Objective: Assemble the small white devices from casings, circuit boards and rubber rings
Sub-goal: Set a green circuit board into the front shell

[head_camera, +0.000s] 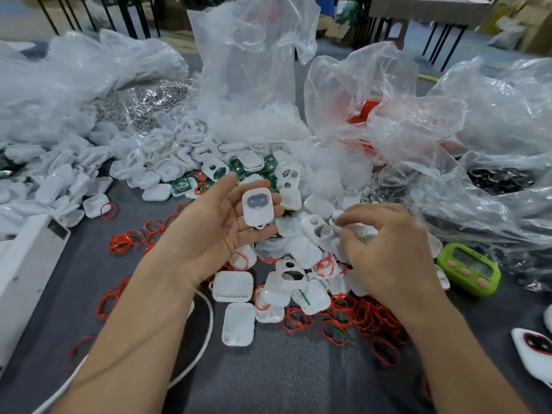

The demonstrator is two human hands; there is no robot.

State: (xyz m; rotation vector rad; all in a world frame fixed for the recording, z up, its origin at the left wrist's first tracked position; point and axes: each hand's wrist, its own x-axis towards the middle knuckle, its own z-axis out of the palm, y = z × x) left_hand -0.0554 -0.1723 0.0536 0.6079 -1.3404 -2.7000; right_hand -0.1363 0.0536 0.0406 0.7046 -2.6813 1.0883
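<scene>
Stock first: clear plastic bags (493, 121) slump behind the green timer (469, 271), soft and of no concern. Left of the timer lies the heap of white casings (298, 252). Judge these light, stiff, smooth shells, apt to slide, so take each by its long edges, not by the thin loop at one end. Your left hand (209, 228), further left of the timer, lies palm up and unclenched, with one casing (257, 208) cradled on its fingers. Your right hand (385, 249), just left of the timer, hovers over the heap with fingers curled; the tips are blurred, so whether it has pinched anything cannot be told. The circuit boards (182, 186), well left of and behind the timer, look thin and rigid: hold them by the edges. The rubber rings (367, 318), in front and left of the timer, look limp and stretchy: pinch one strand.
</scene>
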